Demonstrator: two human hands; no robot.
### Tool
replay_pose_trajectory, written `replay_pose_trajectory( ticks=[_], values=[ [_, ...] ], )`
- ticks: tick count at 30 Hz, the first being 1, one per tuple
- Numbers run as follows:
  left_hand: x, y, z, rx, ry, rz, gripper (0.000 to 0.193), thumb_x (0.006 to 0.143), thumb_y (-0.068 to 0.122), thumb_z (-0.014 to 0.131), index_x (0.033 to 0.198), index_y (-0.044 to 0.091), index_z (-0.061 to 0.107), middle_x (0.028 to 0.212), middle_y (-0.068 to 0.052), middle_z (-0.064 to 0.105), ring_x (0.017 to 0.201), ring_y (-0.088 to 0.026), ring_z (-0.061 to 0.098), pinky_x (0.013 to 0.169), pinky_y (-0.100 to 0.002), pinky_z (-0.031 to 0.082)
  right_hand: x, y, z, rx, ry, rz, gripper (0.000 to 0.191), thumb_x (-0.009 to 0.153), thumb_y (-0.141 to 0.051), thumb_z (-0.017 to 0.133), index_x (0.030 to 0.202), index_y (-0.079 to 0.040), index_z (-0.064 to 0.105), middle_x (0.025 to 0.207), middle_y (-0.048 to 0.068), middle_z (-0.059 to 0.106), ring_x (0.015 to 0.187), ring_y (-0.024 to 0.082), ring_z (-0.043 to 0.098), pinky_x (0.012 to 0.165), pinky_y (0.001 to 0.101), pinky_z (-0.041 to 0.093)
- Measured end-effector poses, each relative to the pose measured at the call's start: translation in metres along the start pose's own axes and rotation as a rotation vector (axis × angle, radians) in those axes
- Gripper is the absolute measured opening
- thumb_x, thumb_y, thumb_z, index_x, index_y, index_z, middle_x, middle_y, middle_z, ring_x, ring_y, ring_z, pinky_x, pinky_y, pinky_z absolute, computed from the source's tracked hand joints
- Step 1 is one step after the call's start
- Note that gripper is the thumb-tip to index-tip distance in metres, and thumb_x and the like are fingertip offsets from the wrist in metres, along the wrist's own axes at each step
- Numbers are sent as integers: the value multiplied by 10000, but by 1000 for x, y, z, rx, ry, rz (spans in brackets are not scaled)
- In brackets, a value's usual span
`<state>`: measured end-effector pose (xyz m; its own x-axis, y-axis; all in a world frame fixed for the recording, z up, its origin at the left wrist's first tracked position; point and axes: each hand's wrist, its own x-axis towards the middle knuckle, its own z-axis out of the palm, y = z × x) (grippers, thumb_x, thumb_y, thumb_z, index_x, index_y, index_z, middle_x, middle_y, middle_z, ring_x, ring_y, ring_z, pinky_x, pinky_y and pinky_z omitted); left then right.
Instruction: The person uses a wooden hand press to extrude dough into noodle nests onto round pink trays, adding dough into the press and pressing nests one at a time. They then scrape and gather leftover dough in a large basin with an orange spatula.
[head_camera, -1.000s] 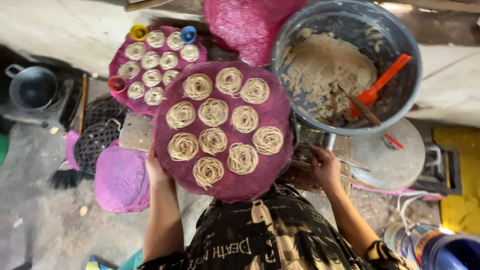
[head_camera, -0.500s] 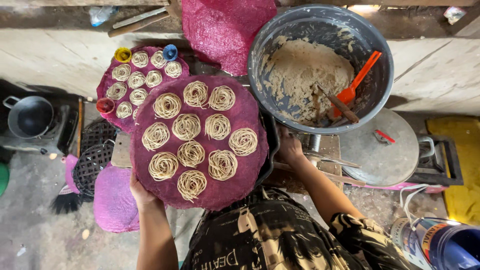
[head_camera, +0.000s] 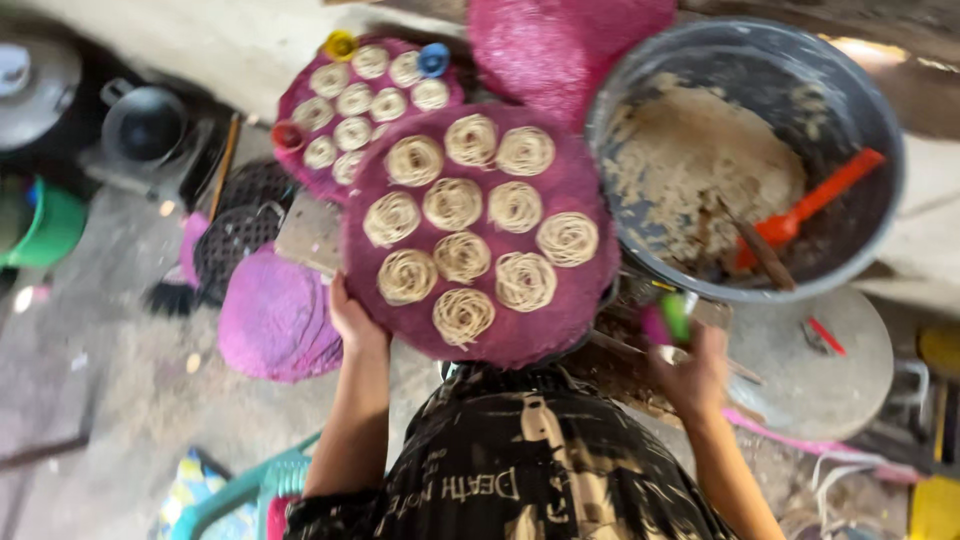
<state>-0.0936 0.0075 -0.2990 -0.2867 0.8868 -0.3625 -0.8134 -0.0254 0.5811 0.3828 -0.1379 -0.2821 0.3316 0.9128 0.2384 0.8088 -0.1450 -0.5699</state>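
Observation:
My left hand (head_camera: 352, 322) grips the lower left rim of a round magenta woven tray (head_camera: 580, 200) that carries several coiled noodle nests (head_camera: 452, 203). Off the tray's right edge, my right hand (head_camera: 692, 380) is at a small green and pink object (head_camera: 668, 320). Motion blur hides whether the fingers hold it. A second magenta tray (head_camera: 300, 100) with several smaller nests lies behind, at the upper left.
A big grey tub (head_camera: 880, 120) of pale dough holds an orange scoop (head_camera: 815, 205). A round metal lid (head_camera: 810, 370) lies below it. Pink woven mats (head_camera: 275, 320) and black grates (head_camera: 235, 240) sit at the left, with a dark pot (head_camera: 145, 125) and a green bucket (head_camera: 45, 225) beyond.
My right hand has left the tray's right edge and moved right, toward the metal lid. Only my left hand holds the tray now. The view has closed in.

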Motion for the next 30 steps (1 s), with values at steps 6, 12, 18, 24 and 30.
replay_pose_trajectory(
  ticks=[6,12,18,24,30],
  values=[
    [-35,29,37,150,167,445,452,1064,374,441,1408,92,524,1479,-95,551,1399,-225,484,1163,-414,373,28,-65,-73,82,178,-426,632,766,-196,920,1238,16,556,1125,183,589,1014,354,598,811,421,518],
    [-129,44,146,903,-998,686,727,1001,454,714,1544,48,453,1636,-159,444,1464,-283,479,1220,-431,445,83,-188,-76,272,-41,-827,565,764,-210,895,1183,-7,574,1114,152,610,1023,298,596,845,467,508],
    [-158,59,216,1104,-1069,967,859,875,389,888,1571,155,442,1576,-109,420,1470,-278,489,1229,-390,493,96,-269,-71,637,-381,-679,274,1007,-105,697,1235,7,594,1302,177,546,1028,242,626,779,293,556],
    [-148,91,204,1114,-1099,934,835,905,246,918,1590,198,443,1592,-79,425,1450,-264,540,1212,-375,538,120,-312,-77,949,-684,-734,604,899,-12,736,1366,-58,355,1408,156,361,1199,207,568,953,311,622],
    [-147,106,199,1144,-1091,974,1011,847,264,936,1634,180,306,1658,-121,273,1523,-335,421,1273,-418,451,134,-330,-69,882,-1014,-590,984,854,68,704,1646,-36,129,1491,211,438,1356,263,561,1097,378,557]
  ],
)
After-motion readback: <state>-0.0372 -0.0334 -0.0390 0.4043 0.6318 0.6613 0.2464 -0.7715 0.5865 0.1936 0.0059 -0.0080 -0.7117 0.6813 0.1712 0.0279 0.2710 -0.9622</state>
